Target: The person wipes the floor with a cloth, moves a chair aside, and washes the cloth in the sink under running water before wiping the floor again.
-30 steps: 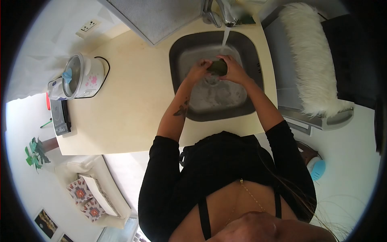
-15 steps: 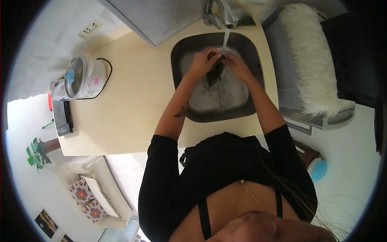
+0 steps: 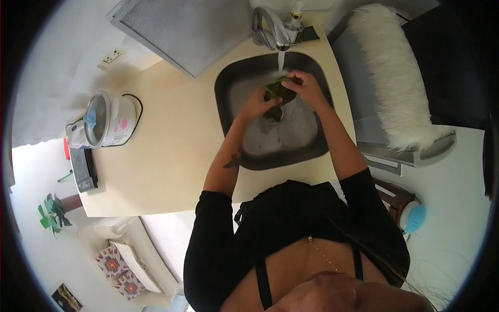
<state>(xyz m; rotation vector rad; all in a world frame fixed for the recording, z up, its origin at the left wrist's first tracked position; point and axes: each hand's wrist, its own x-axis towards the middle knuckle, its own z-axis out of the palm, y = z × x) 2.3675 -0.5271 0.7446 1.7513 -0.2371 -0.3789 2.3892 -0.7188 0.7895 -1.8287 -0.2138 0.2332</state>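
Over the sink (image 3: 223, 117), my two hands hold a dark green, limp piece that looks like wet cloth (image 3: 274, 92) between them. My left hand (image 3: 258, 105) pinches its left side, thumb on top. The upper right part is gripped by the fingers of my right hand (image 3: 305, 88). Part of the piece hangs down toward the sink floor. Water runs from the faucet (image 3: 271, 28) just behind the cloth, and the basin below looks wet, with some foam.
A soap bottle (image 3: 295, 20) and a dark green pad (image 3: 310, 34) lie beside the faucet. A metal mesh panel (image 3: 182, 31) slants at the back left of the counter (image 3: 171, 151). Farther left are a white rice cooker (image 3: 118, 119) and a black cooktop (image 3: 82, 167). White fluffy cover (image 3: 392, 78) on the right.
My hands have moved apart, spreading the green cloth wider. My left hand is lower now, and my right hand sits higher on the cloth. The view has shifted slightly.
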